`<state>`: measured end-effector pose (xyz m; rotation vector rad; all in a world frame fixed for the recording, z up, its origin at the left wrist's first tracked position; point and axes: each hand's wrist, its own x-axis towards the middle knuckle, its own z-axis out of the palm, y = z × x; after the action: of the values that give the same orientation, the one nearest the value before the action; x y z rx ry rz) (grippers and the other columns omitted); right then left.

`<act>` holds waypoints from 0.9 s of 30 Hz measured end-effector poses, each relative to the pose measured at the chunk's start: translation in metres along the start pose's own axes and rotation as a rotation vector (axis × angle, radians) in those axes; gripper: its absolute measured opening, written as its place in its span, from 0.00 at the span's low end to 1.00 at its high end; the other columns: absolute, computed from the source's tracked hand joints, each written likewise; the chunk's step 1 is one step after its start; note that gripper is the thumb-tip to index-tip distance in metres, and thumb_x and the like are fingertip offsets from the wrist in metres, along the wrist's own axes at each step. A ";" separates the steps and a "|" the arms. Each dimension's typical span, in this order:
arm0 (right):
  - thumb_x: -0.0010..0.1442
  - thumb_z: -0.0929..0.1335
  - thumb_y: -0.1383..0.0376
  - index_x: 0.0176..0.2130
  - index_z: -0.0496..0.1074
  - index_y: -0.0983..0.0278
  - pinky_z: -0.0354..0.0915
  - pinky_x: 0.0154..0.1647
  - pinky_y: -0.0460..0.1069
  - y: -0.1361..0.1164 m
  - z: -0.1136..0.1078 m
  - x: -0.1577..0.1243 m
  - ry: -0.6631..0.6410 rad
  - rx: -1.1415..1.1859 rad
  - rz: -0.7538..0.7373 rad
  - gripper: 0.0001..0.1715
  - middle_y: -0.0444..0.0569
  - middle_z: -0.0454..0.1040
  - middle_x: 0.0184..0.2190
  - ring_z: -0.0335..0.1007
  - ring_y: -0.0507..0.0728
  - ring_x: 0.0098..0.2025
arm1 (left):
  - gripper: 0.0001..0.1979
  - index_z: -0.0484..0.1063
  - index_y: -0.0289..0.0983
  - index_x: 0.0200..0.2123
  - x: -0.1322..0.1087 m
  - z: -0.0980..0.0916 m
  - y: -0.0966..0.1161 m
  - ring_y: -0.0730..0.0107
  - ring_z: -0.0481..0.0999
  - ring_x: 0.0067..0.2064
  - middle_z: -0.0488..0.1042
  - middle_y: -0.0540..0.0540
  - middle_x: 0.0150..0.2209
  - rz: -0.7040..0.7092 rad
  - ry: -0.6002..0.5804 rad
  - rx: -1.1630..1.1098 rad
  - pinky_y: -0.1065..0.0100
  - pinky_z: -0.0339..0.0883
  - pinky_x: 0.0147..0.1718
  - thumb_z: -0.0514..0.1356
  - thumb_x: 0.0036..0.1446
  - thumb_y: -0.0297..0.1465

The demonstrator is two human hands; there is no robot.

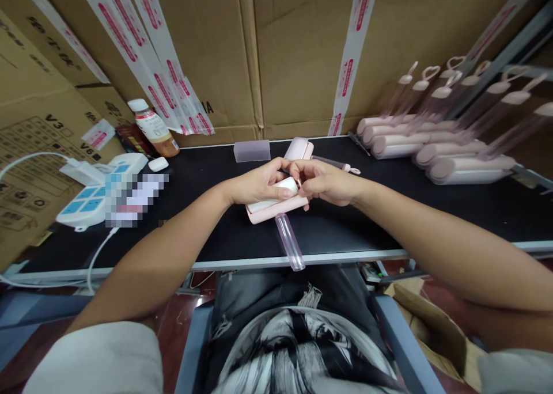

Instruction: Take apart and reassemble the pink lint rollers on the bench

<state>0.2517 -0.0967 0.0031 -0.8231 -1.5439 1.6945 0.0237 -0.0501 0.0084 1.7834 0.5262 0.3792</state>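
Tube (290, 241) overhangs the table (207, 233) edge; left hand (257, 184) clasps a roller (283, 186), right hand (328, 182) pinches its end; pink stack (432, 152) lies far right.

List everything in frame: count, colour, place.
lint roller: one, pink shell, white roll, table centre, in both hands
clear tube: one, pink-tinted, near table edge
stacked rollers: several, pink, clear handles, far right
frosted cover: one, pale pink, behind the hands
spare shell: one, pink, behind the hands
loose handle: one, clear, behind right hand
bottle: one, brown drink, white cap, back left
power strip: one, white and blue, left
table: one, black
cardboard boxes: several, brown, taped, behind table
left hand: grips lint roller
right hand: pinches its end
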 end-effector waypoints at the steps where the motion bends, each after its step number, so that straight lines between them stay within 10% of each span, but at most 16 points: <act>1: 0.45 0.75 0.72 0.34 0.67 0.62 0.77 0.22 0.47 -0.001 0.000 0.000 -0.004 0.006 0.004 0.17 0.37 0.72 0.27 0.71 0.49 0.22 | 0.35 0.66 0.40 0.55 0.000 0.000 -0.001 0.59 0.84 0.44 0.82 0.40 0.48 0.007 0.001 -0.012 0.66 0.73 0.38 0.77 0.54 0.49; 17: 0.41 0.71 0.71 0.34 0.67 0.61 0.65 0.15 0.44 0.007 -0.006 0.013 0.204 -0.021 -0.071 0.17 0.37 0.69 0.23 0.64 0.49 0.19 | 0.27 0.73 0.38 0.49 0.015 0.010 -0.014 0.69 0.76 0.35 0.78 0.50 0.37 0.087 0.316 -0.142 0.68 0.66 0.37 0.76 0.53 0.44; 27: 0.41 0.71 0.69 0.33 0.69 0.60 0.63 0.15 0.46 -0.005 0.003 0.004 0.248 -0.157 -0.176 0.14 0.37 0.69 0.21 0.63 0.50 0.18 | 0.28 0.70 0.40 0.50 0.010 0.008 -0.007 0.64 0.79 0.28 0.79 0.47 0.37 0.021 0.215 -0.479 0.64 0.72 0.27 0.74 0.54 0.48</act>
<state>0.2472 -0.0950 0.0086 -0.9111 -1.5404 1.3062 0.0347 -0.0497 -0.0007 1.2936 0.5158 0.6578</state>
